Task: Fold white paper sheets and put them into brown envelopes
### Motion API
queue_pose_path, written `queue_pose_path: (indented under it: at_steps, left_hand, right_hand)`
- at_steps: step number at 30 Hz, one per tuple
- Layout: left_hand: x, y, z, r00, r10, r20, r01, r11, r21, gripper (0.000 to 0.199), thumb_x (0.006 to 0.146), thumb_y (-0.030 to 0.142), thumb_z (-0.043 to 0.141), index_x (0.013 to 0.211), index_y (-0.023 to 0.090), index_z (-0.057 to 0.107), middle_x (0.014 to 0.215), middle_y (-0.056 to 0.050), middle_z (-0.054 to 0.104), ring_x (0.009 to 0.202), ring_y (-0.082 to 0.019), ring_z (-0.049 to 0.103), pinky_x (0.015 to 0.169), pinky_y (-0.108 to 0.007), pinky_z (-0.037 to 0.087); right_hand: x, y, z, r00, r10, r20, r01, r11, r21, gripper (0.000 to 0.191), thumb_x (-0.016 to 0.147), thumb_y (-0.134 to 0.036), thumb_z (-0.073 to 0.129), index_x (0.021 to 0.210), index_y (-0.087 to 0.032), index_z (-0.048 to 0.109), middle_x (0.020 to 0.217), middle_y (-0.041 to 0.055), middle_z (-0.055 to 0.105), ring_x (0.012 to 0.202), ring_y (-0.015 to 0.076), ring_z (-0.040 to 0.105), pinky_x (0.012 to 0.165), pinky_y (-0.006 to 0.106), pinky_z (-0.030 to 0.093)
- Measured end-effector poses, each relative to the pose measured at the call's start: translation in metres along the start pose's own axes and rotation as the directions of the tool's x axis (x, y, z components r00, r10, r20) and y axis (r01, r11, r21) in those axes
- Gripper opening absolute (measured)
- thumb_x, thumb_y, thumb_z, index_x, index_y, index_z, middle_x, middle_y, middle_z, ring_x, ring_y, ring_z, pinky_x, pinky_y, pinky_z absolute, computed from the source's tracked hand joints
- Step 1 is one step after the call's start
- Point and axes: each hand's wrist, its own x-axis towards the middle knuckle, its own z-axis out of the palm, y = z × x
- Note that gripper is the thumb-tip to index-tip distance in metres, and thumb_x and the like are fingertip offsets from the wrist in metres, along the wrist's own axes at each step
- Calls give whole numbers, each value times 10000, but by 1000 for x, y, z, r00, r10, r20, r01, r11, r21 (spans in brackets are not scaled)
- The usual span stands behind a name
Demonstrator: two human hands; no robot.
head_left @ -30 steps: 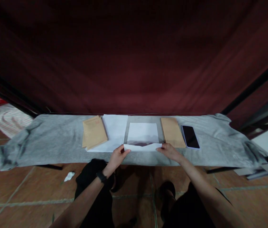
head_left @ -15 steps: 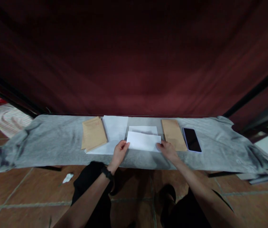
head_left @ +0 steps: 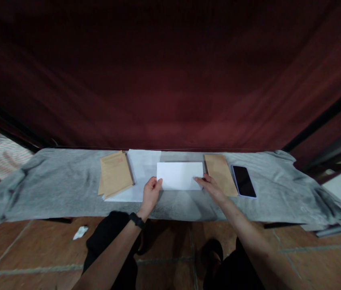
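White paper (head_left: pixel 180 173) is midway along the surface (head_left: pixel 70 181), left hand (head_left: pixel 151 193) and right hand (head_left: pixel 213 189) each pinching an end, grip basically closed. White sheets (head_left: pixel 141 167) and brown envelopes (head_left: pixel 116 173) to its left, brown stack (head_left: pixel 222 173) right, then a phone (head_left: pixel 244 181).

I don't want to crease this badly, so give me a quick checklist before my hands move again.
1. Left hand on the left edge of the white paper: ok.
2. Right hand on the paper's right end: ok; pinching or just pressing, cannot tell.
3. Layers lined up underneath: cannot tell, only the top face shows.
4. Phone clear of the paper: ok, the right-hand brown envelope lies between.
5. White sheets uncovered: not ok, brown envelopes overlap them.
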Motion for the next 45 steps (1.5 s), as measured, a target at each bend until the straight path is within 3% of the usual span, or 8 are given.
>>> queue_pose_path:
  at_steps: [4, 7, 16, 24, 34, 40, 42, 45]
  left_hand:
    - [7, 27, -6, 993, 95, -74, -105, 984, -144, 329, 834, 509, 653, 794, 189, 593, 637, 52, 536, 589, -108, 455, 583, -219, 373]
    - [15, 56, -14, 980, 150, -131, -172, 968, -182, 337, 816, 509, 698, 794, 187, 602, 575, 74, 480, 533, -93, 396, 535, -204, 330]
    - [56, 130, -19, 903, 372, -216, -409, 897, -166, 279, 827, 444, 713, 826, 185, 609, 592, 82, 453, 542, -77, 379, 523, -182, 307]
    - [94, 59, 18, 993, 67, -94, -83, 980, -181, 307, 746, 444, 721, 714, 191, 549, 559, 58, 542, 497, -97, 470, 486, -204, 349]
    - [106, 2, 33, 1000, -12, -6, 12, 1000, -29, 199, 723, 237, 715, 889, 173, 628, 559, 66, 557, 504, -123, 534, 522, -227, 424]
    - [77, 3, 36, 994, 102, -25, -98, 986, 133, 478, 783, 105, 624, 1255, 178, 594, 1184, -102, 658, 1122, -235, 635, 996, -382, 491]
    - [42, 4, 36, 930, 312, 195, -362, 871, 334, 475, 879, 151, 553, 1353, 182, 546, 1458, -144, 510, 1380, -264, 464, 1138, -436, 391]
    - [-20, 0, 39, 749, 349, 563, -628, 644, 437, 535, 948, 310, 565, 1466, 240, 450, 1623, -108, 320, 1512, -282, 261, 1209, -495, 296]
  right_hand:
    - [-3, -11, -18, 967, -167, 195, 46, 859, 509, 473, 789, -475, 742, 1204, -257, 675, 1094, 39, 753, 1017, 234, 676, 895, 349, 523]
    - [-3, -18, -28, 949, -193, 249, 32, 847, 531, 480, 719, -481, 808, 1117, -232, 707, 1022, 27, 760, 969, 223, 671, 909, 360, 510]
    - [-2, -29, -39, 995, -70, -71, 96, 878, 469, 416, 757, -616, 691, 775, -210, 604, 683, -37, 594, 620, 126, 525, 600, 248, 439]
    - [9, -6, -8, 983, 99, -157, -98, 995, 14, 263, 811, -402, 554, 625, -217, 570, 558, -10, 558, 557, 156, 550, 523, 253, 376]
    - [5, 6, 4, 969, 177, -172, -235, 870, -433, 196, 935, -227, 526, 913, -169, 712, 912, 104, 759, 887, 201, 719, 712, 242, 453]
    - [3, -1, 6, 964, 211, -160, -265, 764, -588, 249, 983, -269, 483, 1070, -163, 691, 1015, 145, 762, 970, 235, 729, 769, 275, 495]
    - [3, -4, 8, 964, 216, -157, -266, 737, -621, 253, 991, -276, 474, 1088, -173, 683, 1021, 134, 764, 970, 227, 731, 778, 272, 501]
    - [4, -7, 11, 964, 213, -159, -264, 702, -661, 256, 997, -276, 466, 1108, -176, 673, 1020, 131, 765, 970, 218, 733, 789, 270, 509]
